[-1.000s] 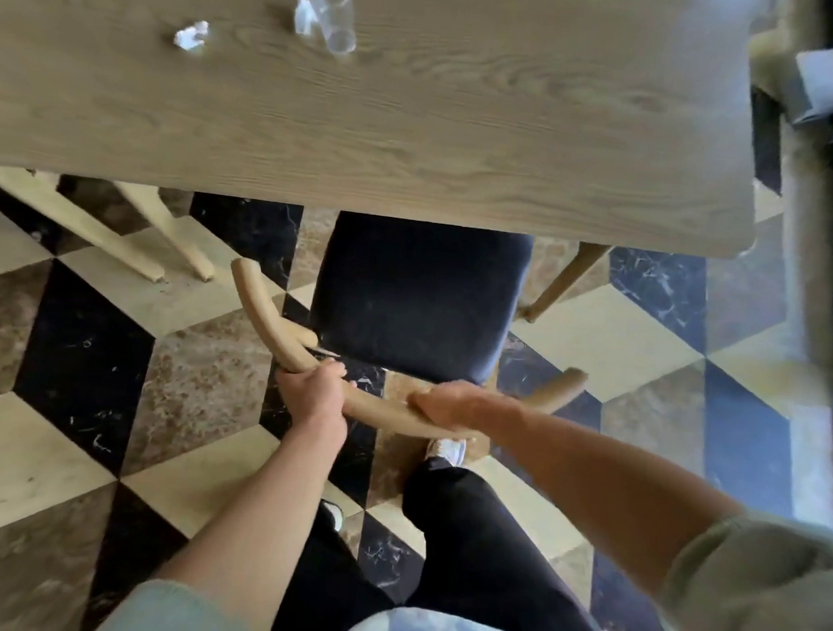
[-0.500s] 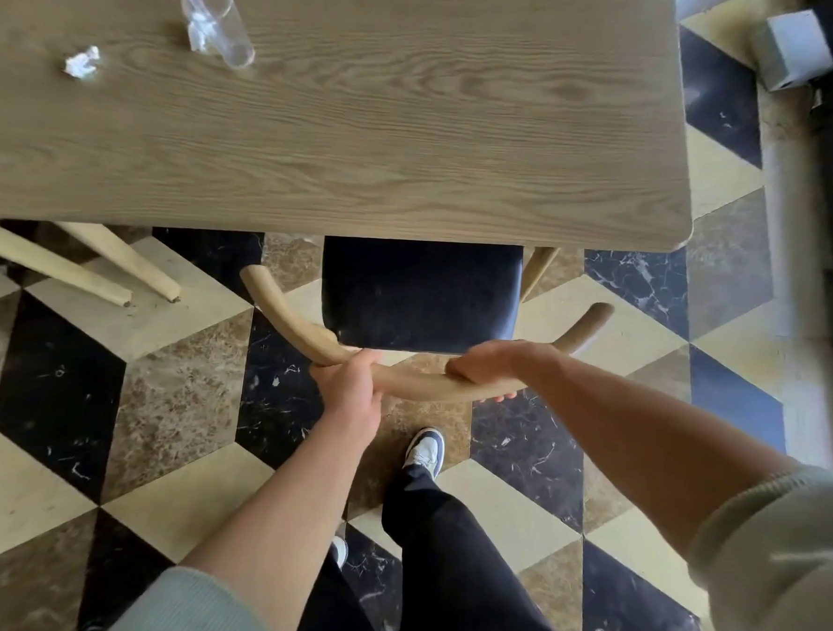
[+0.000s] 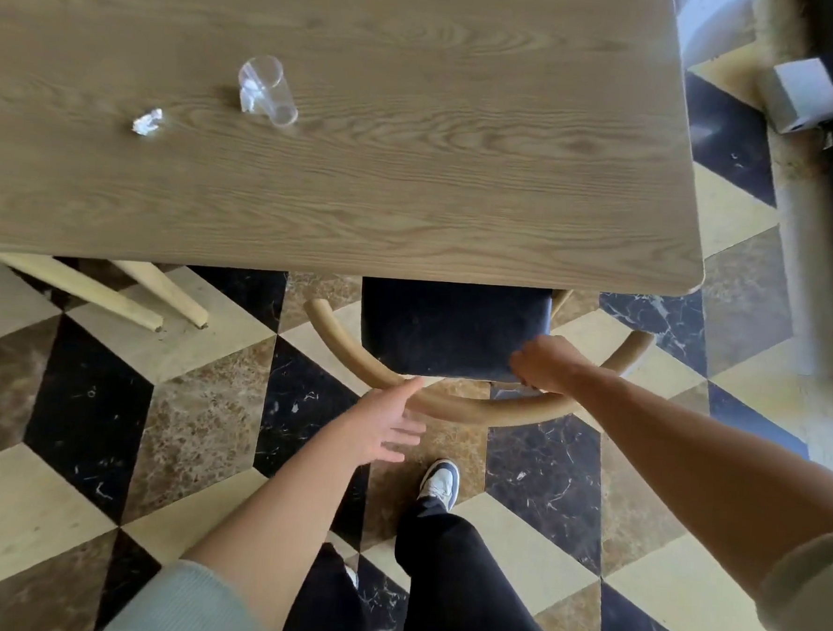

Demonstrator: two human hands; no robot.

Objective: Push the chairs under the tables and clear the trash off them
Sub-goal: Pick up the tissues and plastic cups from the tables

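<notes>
Bare table [image 3: 412,193] between cup [image 3: 267,89] and right edge.

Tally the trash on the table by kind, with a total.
Clear plastic cup, lying on its side with a white scrap inside: 1
Crumpled paper wad: 1
Total: 2 pieces on the wooden table

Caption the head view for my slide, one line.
Left hand open beside the chair backrest, right hand gripping it; plastic cup and crumpled paper lie on the table.
</notes>
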